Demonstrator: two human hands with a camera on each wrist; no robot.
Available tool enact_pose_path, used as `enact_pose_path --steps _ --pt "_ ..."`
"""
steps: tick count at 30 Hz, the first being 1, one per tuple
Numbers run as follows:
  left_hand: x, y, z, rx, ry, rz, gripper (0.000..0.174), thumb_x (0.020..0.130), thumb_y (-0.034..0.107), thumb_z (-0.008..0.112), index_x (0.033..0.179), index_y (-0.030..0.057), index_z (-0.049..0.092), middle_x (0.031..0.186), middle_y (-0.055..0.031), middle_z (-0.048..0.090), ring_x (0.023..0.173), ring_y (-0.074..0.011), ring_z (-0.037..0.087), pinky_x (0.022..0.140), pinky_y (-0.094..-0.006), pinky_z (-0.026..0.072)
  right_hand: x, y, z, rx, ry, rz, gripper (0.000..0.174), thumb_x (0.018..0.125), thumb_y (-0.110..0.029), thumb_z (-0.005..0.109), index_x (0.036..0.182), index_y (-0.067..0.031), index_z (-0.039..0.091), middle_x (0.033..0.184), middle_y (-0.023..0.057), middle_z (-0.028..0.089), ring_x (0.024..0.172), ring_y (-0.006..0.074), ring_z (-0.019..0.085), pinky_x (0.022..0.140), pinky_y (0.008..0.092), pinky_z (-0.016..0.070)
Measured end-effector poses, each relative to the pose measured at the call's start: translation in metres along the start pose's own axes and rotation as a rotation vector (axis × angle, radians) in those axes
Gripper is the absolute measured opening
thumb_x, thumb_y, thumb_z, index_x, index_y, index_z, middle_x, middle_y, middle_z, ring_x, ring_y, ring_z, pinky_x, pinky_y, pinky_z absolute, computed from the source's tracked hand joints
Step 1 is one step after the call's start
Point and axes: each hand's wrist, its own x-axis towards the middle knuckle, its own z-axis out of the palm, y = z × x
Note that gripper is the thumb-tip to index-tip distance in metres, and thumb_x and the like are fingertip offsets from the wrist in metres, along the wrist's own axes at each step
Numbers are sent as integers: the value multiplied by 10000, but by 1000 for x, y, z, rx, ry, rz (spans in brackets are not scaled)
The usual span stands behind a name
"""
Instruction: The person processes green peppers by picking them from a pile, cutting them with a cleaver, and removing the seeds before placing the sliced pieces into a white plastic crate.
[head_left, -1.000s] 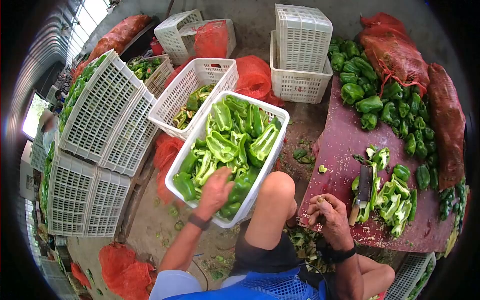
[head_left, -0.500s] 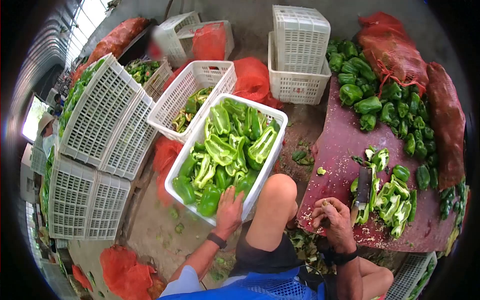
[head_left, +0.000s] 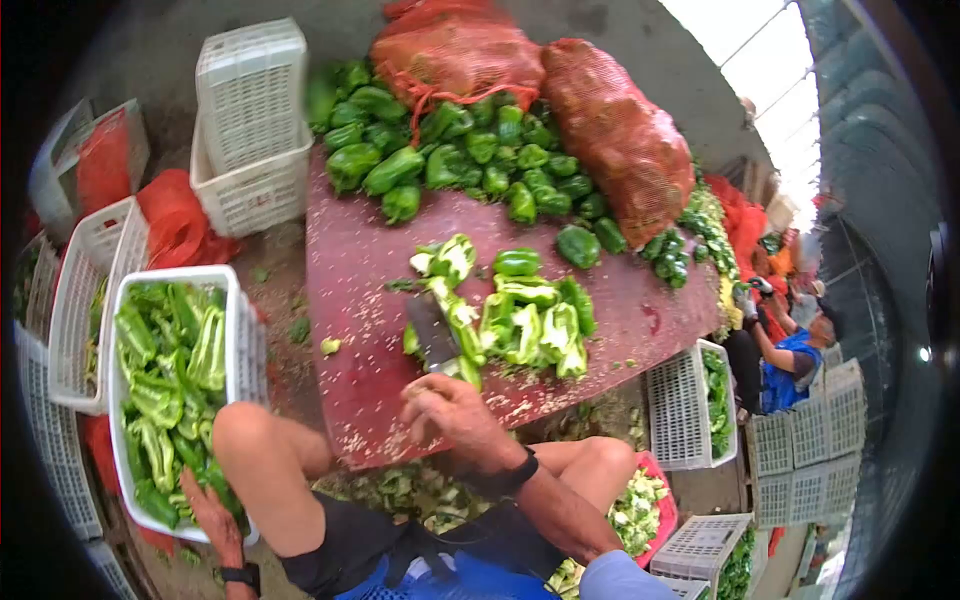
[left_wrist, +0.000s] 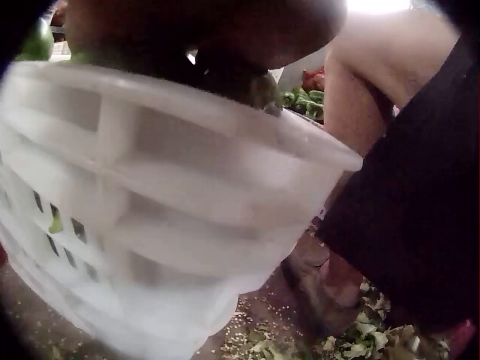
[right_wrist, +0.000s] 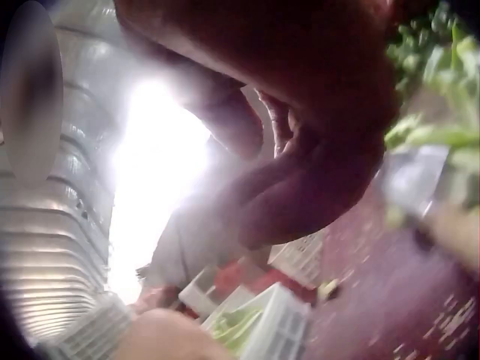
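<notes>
My left hand [head_left: 210, 515], fingers extended, lies at the near end of a white crate [head_left: 243, 330] full of halved green peppers [head_left: 165, 400]. Its wrist view shows the crate's wall [left_wrist: 195, 180] from close up, with the hand dark above the rim. On the red board [head_left: 370, 270], my right hand [head_left: 455, 415] hovers with loosely bent fingers, holding nothing. Just beyond it a knife [head_left: 430, 330] with a broad blade leans on cut pepper pieces [head_left: 460, 325]. The knife's handle [right_wrist: 457, 236] shows apart from my fingers in the right wrist view.
Whole green peppers [head_left: 480, 150] are heaped at the board's far side, by two red mesh sacks [head_left: 620, 140]. White crates [head_left: 250, 110] are stacked at the back left. Trimmings fill a red basin [head_left: 640, 510] near my leg. Another person [head_left: 785, 360] sits at the right.
The head view has swung right, toward the board. My left hand has gone from among the peppers to the crate's near end. My right hand is now nearer the knife.
</notes>
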Motion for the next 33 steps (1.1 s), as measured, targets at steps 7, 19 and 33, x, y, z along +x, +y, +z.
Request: enact_pose_path --steps 7,19,33 --pt "4 8 -1 157 50 79 544 1037 221 507 1510 -22 388 1534 -256 422 1405 -391 416 1178 -453 314 15 24 -229 -911 1072 -368 199 907 -182 623 936 -1 699 723 123 685 633 210 628 579 389 508" --pt "-20 251 -95 -849 -186 348 586 1028 319 581 1480 -8 401 1379 -254 530 1225 -396 570 998 -483 487 28 82 -282 -690 1237 -497 245 827 -180 653 740 38 588 640 223 625 561 355 611 567 473 480" --pt "-48 383 27 -1501 -1462 -227 735 991 485 609 1541 64 365 1452 -157 507 1288 -298 556 1043 -477 511 -62 50 -66 -858 230 -697 193 933 -156 633 1057 -17 683 966 193 661 831 362 652 734 449 540"
